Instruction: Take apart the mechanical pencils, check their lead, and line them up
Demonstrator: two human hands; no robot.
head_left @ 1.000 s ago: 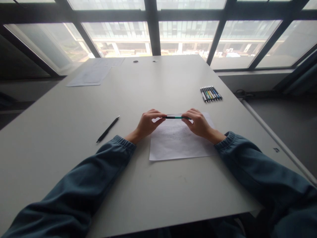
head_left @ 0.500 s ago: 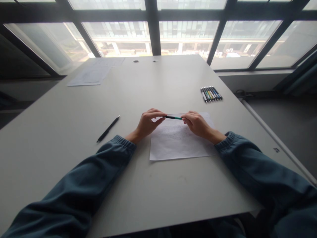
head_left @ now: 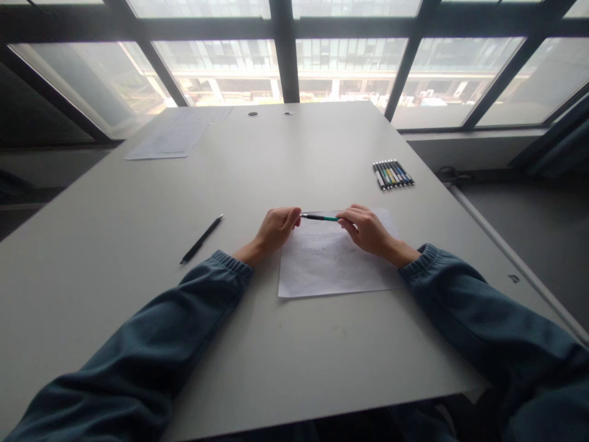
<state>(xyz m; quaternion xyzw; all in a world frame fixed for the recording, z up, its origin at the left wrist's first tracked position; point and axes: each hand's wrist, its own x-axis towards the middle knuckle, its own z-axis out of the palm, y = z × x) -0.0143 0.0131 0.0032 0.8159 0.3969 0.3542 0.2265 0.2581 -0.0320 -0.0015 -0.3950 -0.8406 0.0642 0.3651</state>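
Observation:
Above a sheet of paper (head_left: 340,267), a slim pen (head_left: 318,217) with a black grip section and a green barrel lies level between my two hands. My right hand (head_left: 363,227) pinches the green barrel with thumb and fingers. At the other end, my left hand (head_left: 278,228) is closed, its fingers curled and its thumb up against the light-coloured tip. The exact contact there is partly hidden. Faint marks cover part of the paper beneath. Left of my left hand, a black pen (head_left: 201,239) lies slantwise on the table.
A row of several pens (head_left: 393,175) with differently coloured barrels lies side by side at the right of the white table (head_left: 257,344). More paper sheets (head_left: 165,140) rest at the far left. Large windows stand behind the table's far edge.
My left hand has turned from an extended finger-and-thumb pinch on the black section into a curled grip at the tip, baring more of the pen. My right hand has stayed put.

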